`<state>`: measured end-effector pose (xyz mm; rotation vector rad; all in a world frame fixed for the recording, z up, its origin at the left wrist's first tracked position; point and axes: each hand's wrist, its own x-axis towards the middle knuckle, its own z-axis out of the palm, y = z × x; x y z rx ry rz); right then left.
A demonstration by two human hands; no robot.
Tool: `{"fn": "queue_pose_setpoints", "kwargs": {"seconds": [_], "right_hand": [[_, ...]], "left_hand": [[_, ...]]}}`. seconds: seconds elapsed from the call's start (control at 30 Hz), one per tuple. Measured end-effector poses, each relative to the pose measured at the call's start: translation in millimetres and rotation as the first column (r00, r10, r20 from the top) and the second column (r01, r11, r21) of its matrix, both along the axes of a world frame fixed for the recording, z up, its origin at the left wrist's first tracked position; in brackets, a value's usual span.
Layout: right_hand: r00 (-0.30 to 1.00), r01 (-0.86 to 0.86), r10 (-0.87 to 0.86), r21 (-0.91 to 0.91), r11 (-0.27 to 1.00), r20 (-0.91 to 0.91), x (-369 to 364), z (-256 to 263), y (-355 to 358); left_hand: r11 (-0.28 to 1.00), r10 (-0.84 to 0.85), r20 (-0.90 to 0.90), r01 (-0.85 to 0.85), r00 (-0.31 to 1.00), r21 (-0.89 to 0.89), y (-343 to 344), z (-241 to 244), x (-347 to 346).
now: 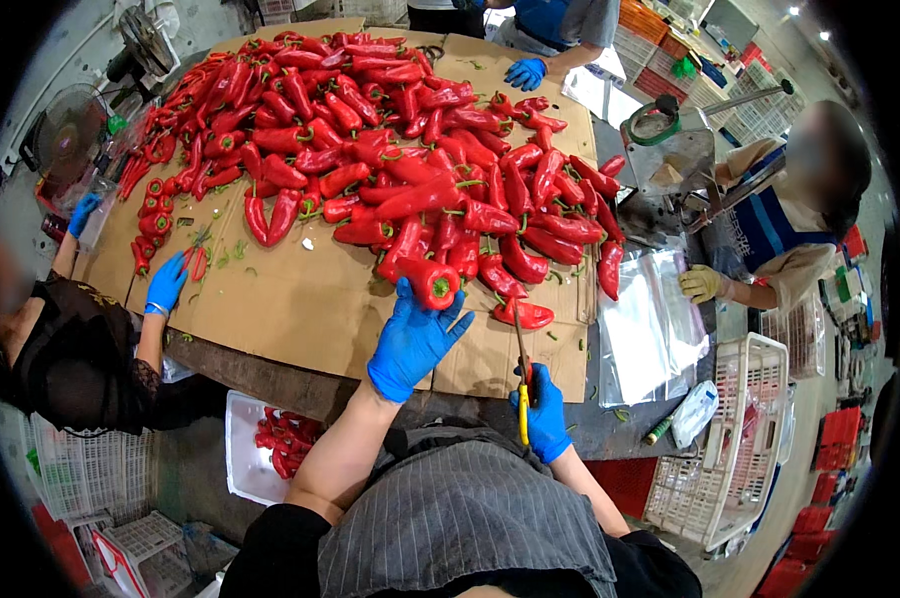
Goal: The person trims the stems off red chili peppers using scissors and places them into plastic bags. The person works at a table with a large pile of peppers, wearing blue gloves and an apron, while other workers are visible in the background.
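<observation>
My left hand (414,340), in a blue glove, has its fingers around the stem end of a large red pepper (426,281). The pepper's green, cut-looking stem end faces me. In my right hand (545,418), also gloved in blue, is a pair of scissors (523,374) with yellow and red handles. Its blades point away from me, and their tips overlap a single red pepper (537,315) in the view; whether they touch it I cannot tell. Beyond my hands, a big heap of red peppers (360,142) covers much of the cardboard (285,329) on the table.
At the left, a co-worker's blue-gloved hand (167,282) is beside red-handled scissors (197,258). Another blue-gloved hand (526,74) rests at the far edge. On the right, a yellow-gloved hand (700,284) touches clear plastic bags (644,336). A white bin (242,448) holds red pieces below the table.
</observation>
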<state>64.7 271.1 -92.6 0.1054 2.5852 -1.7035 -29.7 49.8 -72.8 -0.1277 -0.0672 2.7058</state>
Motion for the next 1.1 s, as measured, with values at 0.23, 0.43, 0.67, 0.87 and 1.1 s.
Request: {"fn": "queue_pose_setpoints", "kwargs": {"seconds": [0.23,0.43,0.67,0.87,1.1], "right_hand": [[0.996,-0.080,0.069,0.202,0.976,0.063,-10.8,22.3,-18.0],[0.990,0.067,-0.110,-0.400,0.914,-0.086,-18.6,14.7,-32.6],[0.992,-0.008,-0.037,-0.359,0.933,-0.119,-23.3,24.6,-40.0],[0.994,0.098,-0.068,-0.415,0.905,0.086,-3.0,-34.4,3.9],[0.985,0.160,-0.153,0.084,0.984,-0.082,9.1,-56.9,26.6]], "left_hand": [[0.933,0.156,-0.042,-0.161,0.987,-0.322,1.5,1.2,15.0],[0.187,0.107,-0.496,-0.508,0.862,-0.841,14.5,1.0,25.8],[0.167,-0.059,-0.433,-0.418,0.900,-0.893,29.5,3.4,53.7],[-0.062,-0.301,-0.249,-0.279,0.921,-0.958,-5.4,-38.1,38.5],[-0.664,-0.211,-0.310,-0.369,0.927,-0.651,-9.0,-46.7,-13.1]]}}
